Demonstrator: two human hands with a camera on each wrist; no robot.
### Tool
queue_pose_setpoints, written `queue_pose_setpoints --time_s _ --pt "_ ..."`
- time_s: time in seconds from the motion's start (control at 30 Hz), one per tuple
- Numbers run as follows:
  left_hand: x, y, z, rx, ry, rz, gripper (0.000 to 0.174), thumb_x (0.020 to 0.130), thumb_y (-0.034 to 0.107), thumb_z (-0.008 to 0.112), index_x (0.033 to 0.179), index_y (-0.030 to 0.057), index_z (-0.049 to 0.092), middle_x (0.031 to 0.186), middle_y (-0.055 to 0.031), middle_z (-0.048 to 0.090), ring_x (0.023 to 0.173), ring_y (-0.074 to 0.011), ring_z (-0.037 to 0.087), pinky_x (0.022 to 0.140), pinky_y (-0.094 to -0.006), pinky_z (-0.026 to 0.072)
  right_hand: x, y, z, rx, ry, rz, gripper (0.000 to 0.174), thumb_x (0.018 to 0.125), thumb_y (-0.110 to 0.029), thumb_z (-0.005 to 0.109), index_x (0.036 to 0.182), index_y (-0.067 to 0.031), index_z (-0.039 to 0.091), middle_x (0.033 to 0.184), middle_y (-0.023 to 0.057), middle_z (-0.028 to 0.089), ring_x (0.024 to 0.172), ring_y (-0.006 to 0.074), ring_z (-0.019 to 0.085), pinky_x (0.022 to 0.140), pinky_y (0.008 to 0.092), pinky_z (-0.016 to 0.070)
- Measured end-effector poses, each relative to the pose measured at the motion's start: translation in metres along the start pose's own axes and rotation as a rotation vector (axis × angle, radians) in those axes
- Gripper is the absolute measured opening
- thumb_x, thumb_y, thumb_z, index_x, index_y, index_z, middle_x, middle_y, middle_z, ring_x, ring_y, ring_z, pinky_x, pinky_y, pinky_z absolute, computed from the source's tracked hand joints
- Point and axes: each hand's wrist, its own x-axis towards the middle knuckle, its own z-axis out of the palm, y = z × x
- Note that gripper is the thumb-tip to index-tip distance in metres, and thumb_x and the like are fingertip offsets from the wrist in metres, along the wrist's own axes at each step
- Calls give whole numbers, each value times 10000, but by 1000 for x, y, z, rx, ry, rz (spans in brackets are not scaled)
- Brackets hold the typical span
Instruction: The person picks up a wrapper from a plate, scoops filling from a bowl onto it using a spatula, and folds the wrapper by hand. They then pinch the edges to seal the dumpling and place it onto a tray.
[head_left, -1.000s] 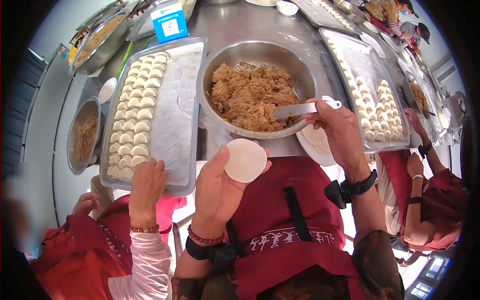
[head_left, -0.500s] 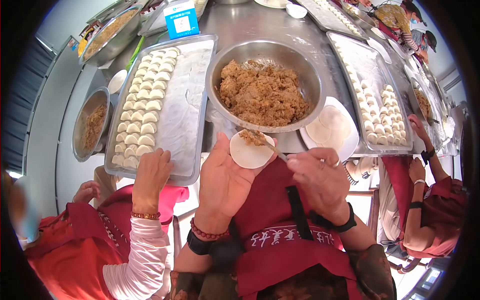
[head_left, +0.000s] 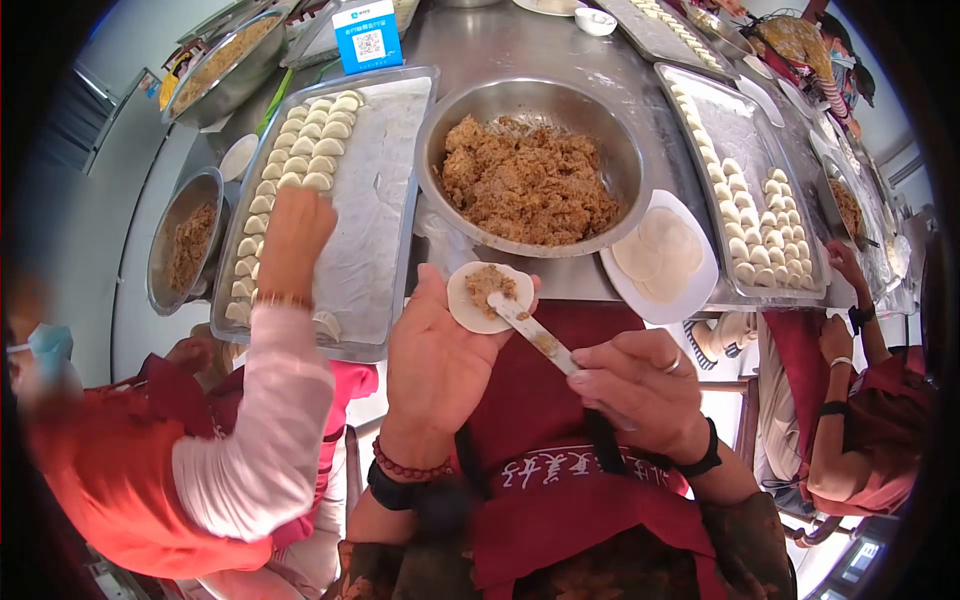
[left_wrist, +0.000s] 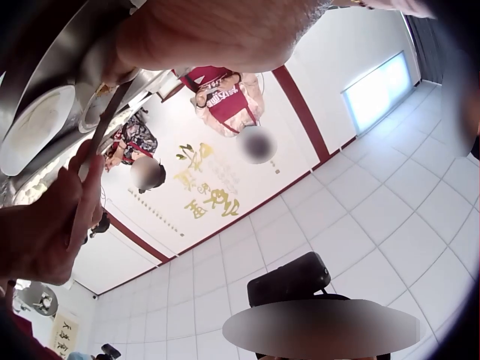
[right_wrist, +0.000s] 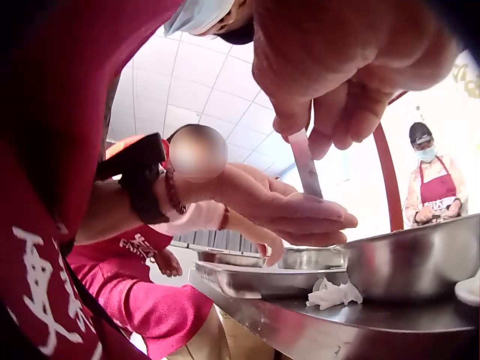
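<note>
My left hand [head_left: 437, 362] lies palm up in front of the bowl, carrying a round dumpling wrapper [head_left: 462, 306] on its fingers. A dab of brown filling [head_left: 484, 284] sits on the wrapper. My right hand [head_left: 648, 388] pinches the handle end of a flat, pale spatula [head_left: 540, 342], whose tip presses into that filling. From the right wrist view, the left fingers [right_wrist: 300, 217] look nearly straight under the spatula's blade [right_wrist: 305, 166]; the wrapper is hidden there. Just beyond stands a steel bowl [head_left: 636, 205] of brown filling.
Right of the bowl, a white plate [head_left: 693, 292] holds more wrappers. Metal trays of dumplings flank it, one at left [head_left: 375, 170] and one at right [head_left: 735, 120]. A neighbour's hand [head_left: 297, 235] reaches over the left tray. The table edge [head_left: 590, 290] runs close by.
The spatula has come out of the bowl with filling and moved down to the wrapper, spreading the filling on it. The neighbour's hand has moved up along the left tray.
</note>
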Motion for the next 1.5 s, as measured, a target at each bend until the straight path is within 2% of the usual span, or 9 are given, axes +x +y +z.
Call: queue_pose_setpoints --time_s 0.17,0.37,0.47,0.57,0.77,0.87,1.2,1.4,1.5 --pt "-2 3 -1 -60 22 -2 535 1085 386 261 1280 -85 425 1286 -278 549 1245 -440 525 1096 -533 418 -1 6 -10 159 59 184 312 734 -71 805 1032 -96 718 1009 73 730 899 225 636 753 315 521" --pt "-3 1 -5 -24 -1 0 685 1074 430 231 1364 -183 327 1395 -376 421 1349 -489 393 1159 -548 322 -4 4 4 139 25 149 330 721 -56 809 1037 -89 719 1017 70 731 904 237 641 763 314 523" --pt "-3 1 -12 -43 -20 -4 541 1080 402 275 1240 -72 483 1262 -263 575 1260 -435 516 1108 -530 403 -6 4 2 162 48 144 333 708 -52 811 1027 -91 723 1017 63 730 903 232 639 757 311 523" --pt "-2 -2 -11 -71 20 -7 683 1070 438 245 1368 -169 338 1403 -348 432 1360 -503 370 1156 -559 323 -4 9 3 132 77 177 337 694 -54 814 1017 -96 726 1016 57 730 899 225 637 751 308 522" --pt "0 -5 -11 -80 18 -23 668 1068 443 250 1364 -147 356 1391 -332 449 1355 -522 363 1147 -588 325 -8 12 15 119 52 138 356 677 -58 820 1017 -102 725 1013 46 729 890 222 634 738 299 520" --pt "0 -4 -14 -55 -30 -51 551 1078 422 258 1252 -47 488 1271 -253 576 1257 -409 525 1099 -514 409 -9 9 10 130 51 134 339 671 -52 818 994 -102 727 1011 38 726 893 217 630 732 295 520" --pt "3 -9 -11 25 -9 -105 591 1077 434 244 1301 -83 423 1272 -288 562 1236 -413 541 1098 -514 413 -3 17 14 121 -12 73 321 647 -48 820 950 -106 730 980 33 727 919 211 636 738 304 520" --pt "5 -9 -16 19 18 -82 593 1077 432 251 1290 -93 424 1271 -284 562 1225 -415 548 1092 -510 425 -6 23 -5 193 -9 105 308 667 -83 823 961 -102 734 980 39 735 904 216 645 756 308 519" --pt "5 -10 -16 18 18 -92 631 1071 452 250 1290 -115 420 1288 -299 544 1252 -434 517 1103 -520 408 -6 24 -10 491 86 381 184 832 -63 726 1015 -39 721 963 75 739 929 219 650 767 313 519"
